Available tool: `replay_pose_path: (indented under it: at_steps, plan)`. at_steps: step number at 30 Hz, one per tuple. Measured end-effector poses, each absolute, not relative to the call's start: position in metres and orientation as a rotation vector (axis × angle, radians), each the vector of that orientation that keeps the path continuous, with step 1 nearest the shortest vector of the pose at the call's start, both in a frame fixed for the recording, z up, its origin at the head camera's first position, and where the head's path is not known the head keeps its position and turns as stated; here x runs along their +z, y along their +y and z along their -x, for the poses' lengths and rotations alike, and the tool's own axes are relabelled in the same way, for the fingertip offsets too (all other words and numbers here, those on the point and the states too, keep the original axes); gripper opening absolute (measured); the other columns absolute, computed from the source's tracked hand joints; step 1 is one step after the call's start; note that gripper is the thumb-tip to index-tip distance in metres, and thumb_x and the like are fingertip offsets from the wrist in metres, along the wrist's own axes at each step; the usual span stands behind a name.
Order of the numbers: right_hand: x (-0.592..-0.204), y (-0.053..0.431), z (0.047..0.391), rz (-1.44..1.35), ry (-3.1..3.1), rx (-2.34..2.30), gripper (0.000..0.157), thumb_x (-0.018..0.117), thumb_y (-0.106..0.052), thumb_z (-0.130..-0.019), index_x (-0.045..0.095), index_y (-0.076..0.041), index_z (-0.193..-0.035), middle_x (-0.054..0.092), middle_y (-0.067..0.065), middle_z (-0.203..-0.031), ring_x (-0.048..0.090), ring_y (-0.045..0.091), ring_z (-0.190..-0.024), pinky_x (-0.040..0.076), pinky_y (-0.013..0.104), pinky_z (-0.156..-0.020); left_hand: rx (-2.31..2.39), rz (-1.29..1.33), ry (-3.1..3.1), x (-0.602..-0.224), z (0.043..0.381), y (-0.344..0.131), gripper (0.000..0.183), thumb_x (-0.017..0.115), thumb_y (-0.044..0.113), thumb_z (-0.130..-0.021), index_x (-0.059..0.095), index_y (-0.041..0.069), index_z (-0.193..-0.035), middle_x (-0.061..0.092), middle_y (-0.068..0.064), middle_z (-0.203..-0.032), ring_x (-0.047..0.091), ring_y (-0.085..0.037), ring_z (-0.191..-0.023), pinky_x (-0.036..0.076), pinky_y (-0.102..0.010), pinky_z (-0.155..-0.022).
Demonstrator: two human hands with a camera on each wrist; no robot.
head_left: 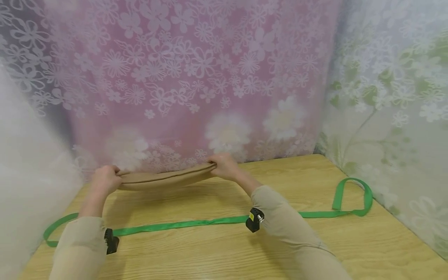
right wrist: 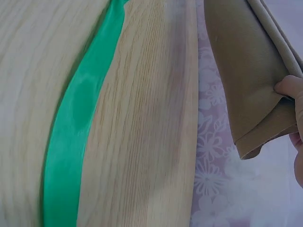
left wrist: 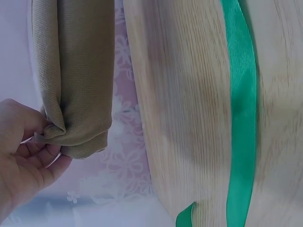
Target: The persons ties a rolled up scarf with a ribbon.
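Both hands hold up a folded tan cloth (head_left: 168, 179) over the far part of the table, one at each end. My left hand (head_left: 105, 180) pinches the cloth's left end; in the left wrist view thumb and fingers close on a corner of the tan cloth (left wrist: 85, 71). The right hand (head_left: 225, 166) grips the other end, with the thumb on the folded layers of the cloth (right wrist: 251, 61) in the right wrist view. Below, a green ribbon (head_left: 182, 224) lies across the table, passing under both forearms, its ends curved into loops.
The wooden table (head_left: 196, 254) ends at a pink flowered curtain (head_left: 196, 77) behind. A pale curtain with green leaves (head_left: 392, 97) stands along the right, a whitish one (head_left: 31, 155) on the left. Black wrist cameras (head_left: 254, 220) sit on the forearms.
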State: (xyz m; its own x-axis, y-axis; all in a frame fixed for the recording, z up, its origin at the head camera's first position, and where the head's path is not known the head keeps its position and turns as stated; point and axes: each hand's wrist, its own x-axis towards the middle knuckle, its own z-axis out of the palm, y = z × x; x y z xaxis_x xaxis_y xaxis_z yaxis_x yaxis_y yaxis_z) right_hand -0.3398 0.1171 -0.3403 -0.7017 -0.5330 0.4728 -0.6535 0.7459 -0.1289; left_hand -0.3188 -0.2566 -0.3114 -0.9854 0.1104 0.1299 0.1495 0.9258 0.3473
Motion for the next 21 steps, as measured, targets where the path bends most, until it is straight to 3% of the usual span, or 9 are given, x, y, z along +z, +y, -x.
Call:
replay_pose_path:
  at_steps: [7, 21]
  plan:
    - [-0.338, 0.139, 0.331, -0.902, -2.507, 0.388, 0.024, 0.072, -0.007, -0.076, 0.069, -0.007, -0.1, 0.069, 0.005, -0.094, 0.063, 0.02, -0.085, 0.049, 0.035, -0.079, -0.548, 0.277, -2.956, -0.312, 0.32, -0.239, 0.038, 0.051, 0.003, -0.081, 0.053, -0.018, -0.113, 0.055, -0.036, -0.106, 0.052, -0.051, -0.095, 0.045, -0.056, -0.078]
    - [-0.337, 0.171, 0.321, -0.923, -2.379, 0.475, 0.024, 0.075, -0.007, -0.073, 0.07, -0.008, -0.096, 0.069, 0.004, -0.089, 0.064, 0.019, -0.079, 0.051, 0.032, -0.071, -0.553, 0.357, -2.92, -0.317, 0.327, -0.21, 0.033, 0.05, 0.0, -0.081, 0.057, -0.016, -0.109, 0.058, -0.032, -0.104, 0.054, -0.046, -0.095, 0.046, -0.053, -0.079]
